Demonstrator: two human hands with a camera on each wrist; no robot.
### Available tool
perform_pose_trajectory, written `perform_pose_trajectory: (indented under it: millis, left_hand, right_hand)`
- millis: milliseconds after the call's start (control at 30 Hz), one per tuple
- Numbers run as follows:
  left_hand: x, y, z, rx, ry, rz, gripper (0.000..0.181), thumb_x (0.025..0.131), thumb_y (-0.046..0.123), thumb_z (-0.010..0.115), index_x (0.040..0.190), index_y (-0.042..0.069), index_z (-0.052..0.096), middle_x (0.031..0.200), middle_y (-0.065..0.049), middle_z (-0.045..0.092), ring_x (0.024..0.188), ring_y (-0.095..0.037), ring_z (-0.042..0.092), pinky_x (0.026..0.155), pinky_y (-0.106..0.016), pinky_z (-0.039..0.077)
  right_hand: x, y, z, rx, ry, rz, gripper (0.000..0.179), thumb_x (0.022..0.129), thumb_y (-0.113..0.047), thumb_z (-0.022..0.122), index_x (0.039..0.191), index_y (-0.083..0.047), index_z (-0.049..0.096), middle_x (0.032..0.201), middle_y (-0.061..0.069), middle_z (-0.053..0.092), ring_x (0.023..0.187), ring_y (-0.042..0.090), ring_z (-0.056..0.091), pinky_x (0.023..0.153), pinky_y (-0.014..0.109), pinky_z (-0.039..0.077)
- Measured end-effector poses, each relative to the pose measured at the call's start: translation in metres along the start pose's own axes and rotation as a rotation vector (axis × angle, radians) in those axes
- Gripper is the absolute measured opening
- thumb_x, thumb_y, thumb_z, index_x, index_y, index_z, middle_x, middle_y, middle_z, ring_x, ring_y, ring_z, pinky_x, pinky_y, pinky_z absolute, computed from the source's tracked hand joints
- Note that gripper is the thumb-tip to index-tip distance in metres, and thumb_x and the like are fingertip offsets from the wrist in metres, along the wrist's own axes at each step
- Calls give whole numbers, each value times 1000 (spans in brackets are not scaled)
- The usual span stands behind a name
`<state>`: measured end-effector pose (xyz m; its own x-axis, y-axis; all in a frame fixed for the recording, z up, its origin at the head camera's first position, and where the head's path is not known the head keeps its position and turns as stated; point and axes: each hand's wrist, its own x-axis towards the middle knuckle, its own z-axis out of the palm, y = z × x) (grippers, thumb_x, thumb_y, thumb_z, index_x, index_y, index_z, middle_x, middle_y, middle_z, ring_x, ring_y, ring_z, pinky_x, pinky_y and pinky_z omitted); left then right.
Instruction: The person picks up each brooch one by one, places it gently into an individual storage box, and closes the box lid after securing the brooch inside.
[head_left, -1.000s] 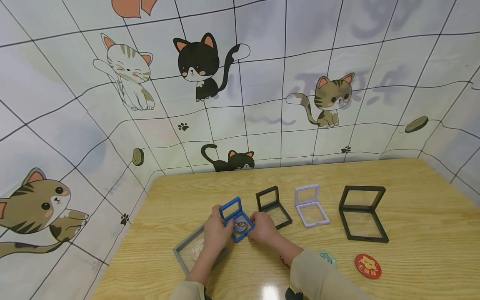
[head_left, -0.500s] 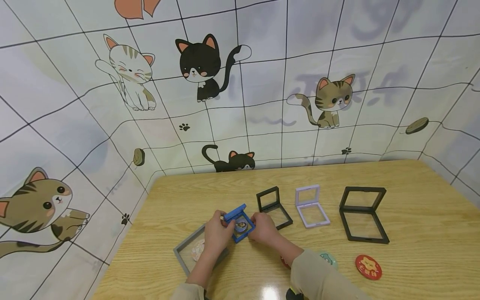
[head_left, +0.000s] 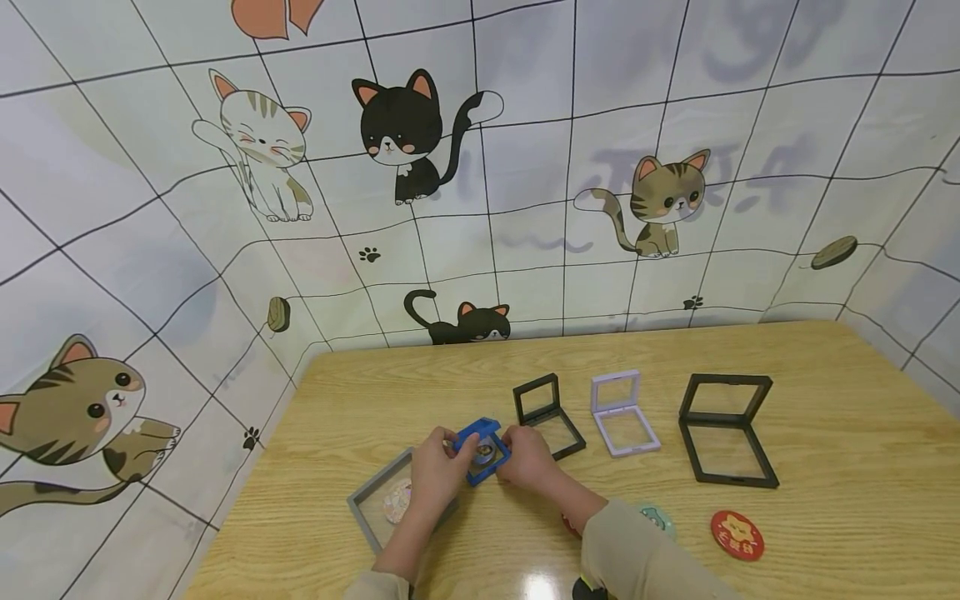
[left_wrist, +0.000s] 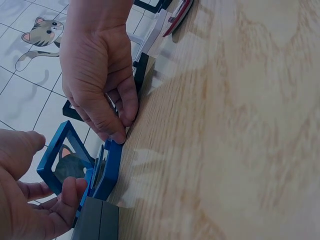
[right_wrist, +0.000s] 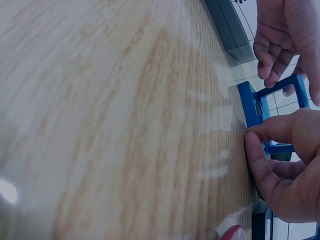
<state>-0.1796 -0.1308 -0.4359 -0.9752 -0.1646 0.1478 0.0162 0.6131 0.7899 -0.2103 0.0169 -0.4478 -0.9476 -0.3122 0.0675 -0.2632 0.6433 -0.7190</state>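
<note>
Head view: badge [head_left: 486,452] in blue frame [head_left: 491,471] is partly hidden by its lid [head_left: 480,429]; grey frame [head_left: 380,475] is partly covered by left forearm [head_left: 414,527]. Left wrist view: left hand [left_wrist: 25,205] is cut off at edge.

Your left hand [head_left: 441,467] reaches in palm inward, its left thumb [head_left: 468,447] stretched away from loosely bent fingers [left_wrist: 67,195]. Your right hand [head_left: 529,458] pinches, right thumb [right_wrist: 275,128] and forefinger [right_wrist: 257,155] nearly meeting. Your left forearm [head_left: 408,529] and right forearm [head_left: 579,495] slant toward each other.
</note>
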Motion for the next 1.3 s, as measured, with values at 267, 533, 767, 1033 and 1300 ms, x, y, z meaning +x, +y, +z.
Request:
perform_pose_trajectory:
  millis: [267, 533, 767, 1033, 1300]
  left_hand:
    - [-5, 5, -1, -36, -51, 9, 29, 86, 24, 60, 92, -5, 57, 50, 1, 50, 36, -4, 36, 34, -16, 26]
    - [-5, 4, 1, 37, -39, 36, 25, 81, 19, 64, 86, -4, 57, 49, 2, 48, 38, -5, 37, 35, -16, 27]
    - [-6, 2, 3, 113, -38, 59, 26, 80, 20, 65, 83, -4, 57, 53, 1, 49, 40, -7, 40, 37, -17, 30]
    - [-8, 3, 5, 203, -36, 50, 29, 80, 25, 65, 86, -3, 58, 53, 2, 47, 41, -7, 39, 37, -20, 29]
    - [-10, 3, 5, 260, -56, 51, 29, 79, 24, 66, 89, -2, 58, 57, 1, 49, 46, -9, 42, 40, -22, 32]
  right_hand:
    - [-1, 1, 0, -2, -5, -18, 32, 61, 3, 70, 90, 10, 58, 75, 8, 52, 67, 18, 46, 59, 31, 42]
    - [-2, -1, -1, -10, 8, -17, 22, 60, 3, 68, 78, 4, 55, 68, 4, 45, 62, 16, 40, 53, 26, 35]
    - [-2, -2, -1, -17, 16, -22, 23, 60, 3, 69, 78, 5, 56, 66, 4, 45, 60, 16, 40, 52, 26, 34]
    - [-1, 0, 0, -33, 28, -18, 28, 58, 2, 70, 84, 7, 58, 68, 5, 49, 63, 17, 43, 55, 29, 37]
    - [-1, -1, 0, -32, 21, -12, 34, 58, 1, 70, 90, 9, 59, 76, 9, 55, 69, 19, 48, 60, 31, 42]
